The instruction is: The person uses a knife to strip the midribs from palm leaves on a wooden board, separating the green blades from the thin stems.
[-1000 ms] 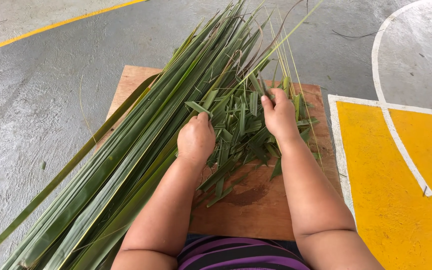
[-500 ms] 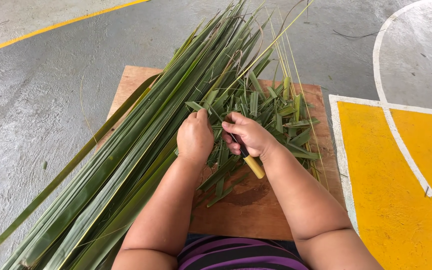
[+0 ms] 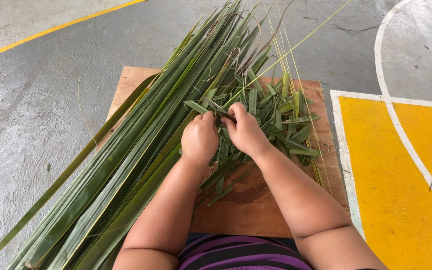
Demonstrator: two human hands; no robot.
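Since half a second ago our right hand [image 3: 246,131] has drawn in toward the left one, and the yellow-handled knife seen in it then no longer shows.

Floor [image 3: 36,115]: grey concrete, with a yellow line across the far left corner, a white curved line at far right, and a yellow painted patch [image 3: 401,175] edged in white along the right.

Board [image 3: 256,205]: brown wood, lying flat on the floor in front of us; its near edge meets our striped purple shirt [image 3: 241,255].

Long leaves [image 3: 141,150]: a thick bundle of green palm strips, running from beyond the board's far edge diagonally over its left side and off past the near left corner onto the floor.

Thin ribs [image 3: 296,80]: pale, wiry strands, lying from the far edge down along the board's right side.

Cut pieces [image 3: 286,125]: a loose heap of short green leaf bits, on the right half of the board, just beside the bundle.

Left hand [image 3: 200,137]: curled closed, knuckles up, fingertips pinching a narrow leaf strip [image 3: 203,106] at the middle of the board.

Right hand: curled closed beside the left, nearly touching it, fingertips on the same strip; whether anything lies inside the fist we cannot tell.
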